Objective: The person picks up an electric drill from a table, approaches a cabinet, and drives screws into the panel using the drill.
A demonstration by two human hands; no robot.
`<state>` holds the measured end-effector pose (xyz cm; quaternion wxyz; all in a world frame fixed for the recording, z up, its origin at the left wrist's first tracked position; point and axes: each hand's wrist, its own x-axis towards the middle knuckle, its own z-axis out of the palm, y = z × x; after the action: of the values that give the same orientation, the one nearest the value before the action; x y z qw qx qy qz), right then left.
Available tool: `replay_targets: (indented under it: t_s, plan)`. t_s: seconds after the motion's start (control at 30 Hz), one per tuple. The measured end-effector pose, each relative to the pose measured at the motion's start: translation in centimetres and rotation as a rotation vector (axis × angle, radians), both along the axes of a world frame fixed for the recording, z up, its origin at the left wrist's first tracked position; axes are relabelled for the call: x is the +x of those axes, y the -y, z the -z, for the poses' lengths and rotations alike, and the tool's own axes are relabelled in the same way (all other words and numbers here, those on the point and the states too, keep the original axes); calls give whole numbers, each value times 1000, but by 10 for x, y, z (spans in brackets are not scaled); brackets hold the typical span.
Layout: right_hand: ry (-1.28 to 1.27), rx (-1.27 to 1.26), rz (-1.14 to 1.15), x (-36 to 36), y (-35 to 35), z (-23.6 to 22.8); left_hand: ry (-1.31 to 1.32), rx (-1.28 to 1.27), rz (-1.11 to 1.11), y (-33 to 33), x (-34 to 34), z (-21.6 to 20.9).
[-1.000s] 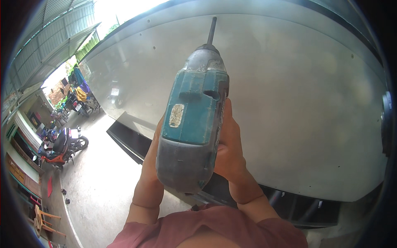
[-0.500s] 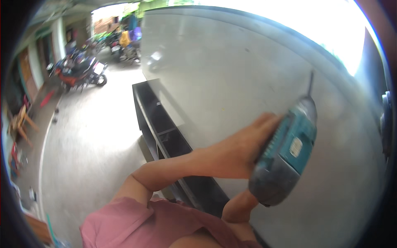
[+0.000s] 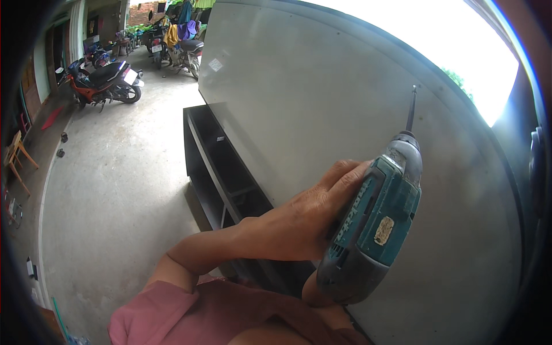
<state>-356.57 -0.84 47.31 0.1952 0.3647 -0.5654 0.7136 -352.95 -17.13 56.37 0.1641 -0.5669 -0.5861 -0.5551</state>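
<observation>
A teal and grey cordless impact driver is held up in front of a large grey panel. Its long bit points up and away, its tip against or just short of the panel near the top edge; I cannot tell if it touches. My left hand is closed against the driver's left side, thumb side near the nose. Behind the driver's rear end only my right wrist shows; the fingers of that hand are hidden, as is the driver's handle.
A black open-shelved cabinet stands against the panel, below my left forearm. Across the concrete floor are an orange and black motorbike, a wooden stool, and more motorbikes draped with cloths farther back.
The driver has shifted down and left in the picture, my left hand moving with it. The view has tilted slightly, and the bit stands more upright and sharper now.
</observation>
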Motion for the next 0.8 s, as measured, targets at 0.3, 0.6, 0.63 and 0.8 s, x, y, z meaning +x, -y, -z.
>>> replay_targets:
  t_s: [0.3,0.6,0.63,0.8]
  plan:
    - [183,-286,-121,-106,113,31,29,-16,-43,124,-124,-1]
    - [89,-131,506,-133,173,-46,-33,17,23,130,-215,-6]
    - [5,-40,580,-142,169,-47,-24,11,39,126,-222,-6]
    - [-109,49,700,-160,158,-76,102,-23,83,105,-244,-10]
